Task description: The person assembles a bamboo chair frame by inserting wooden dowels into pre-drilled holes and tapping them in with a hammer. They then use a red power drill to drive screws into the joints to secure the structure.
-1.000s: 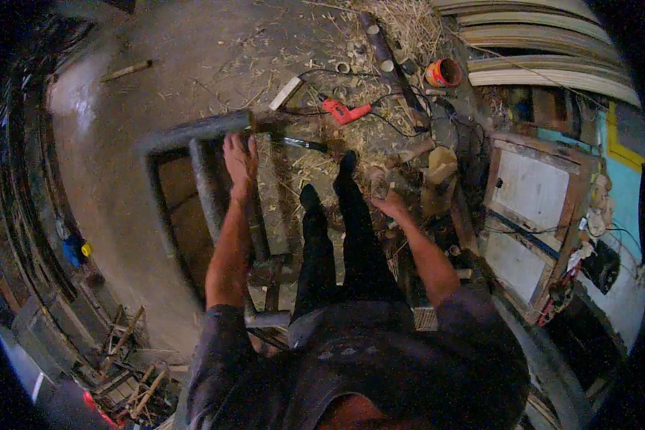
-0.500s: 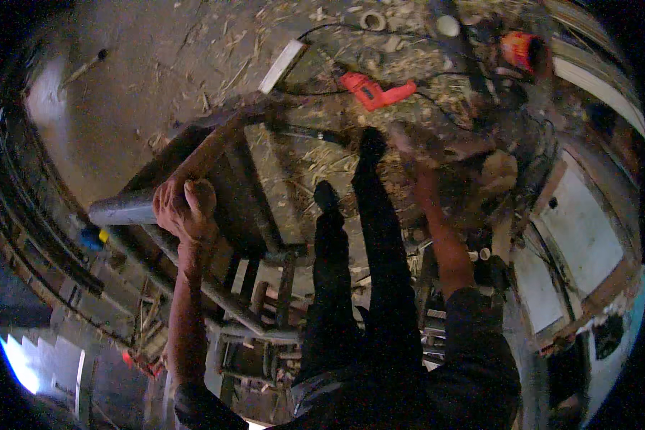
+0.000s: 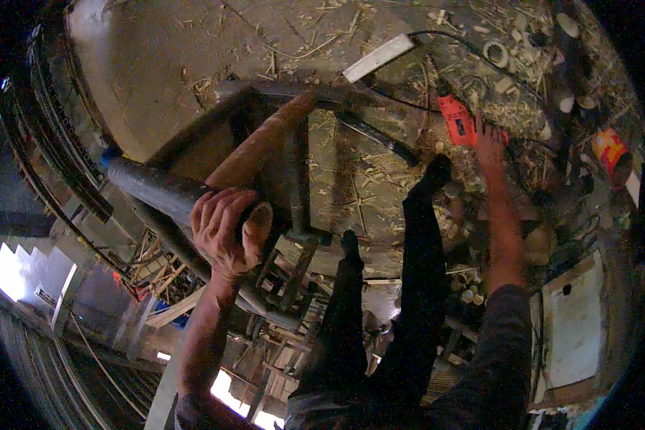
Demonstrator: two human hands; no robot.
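My left hand (image 3: 226, 233) is closed around the end of a thick grey pole (image 3: 158, 192), its thumb beside the cut round end. The pole is part of a dark pole-built frame (image 3: 301, 172) standing at my left, and a brown pole (image 3: 265, 140) slants across that frame. My right hand (image 3: 491, 147) reaches down to the floor on the right, its fingers over the handle of a red power drill (image 3: 457, 118). The drill lies on the floor, bit pointing away from me. How tightly the fingers grip the handle is hard to see.
A white power strip (image 3: 380, 57) with a black cable lies beyond the frame. Between frame and foot rests a long dark tool (image 3: 380, 140). Shavings litter the floor around a pale ring (image 3: 494, 53). At the right are an orange-red can (image 3: 612, 152) and a pale panel (image 3: 570, 322).
My right hand has moved outward onto the drill handle. My left hand stays on the grey pole. The whole view has turned, so the drill and power strip appear farther right.
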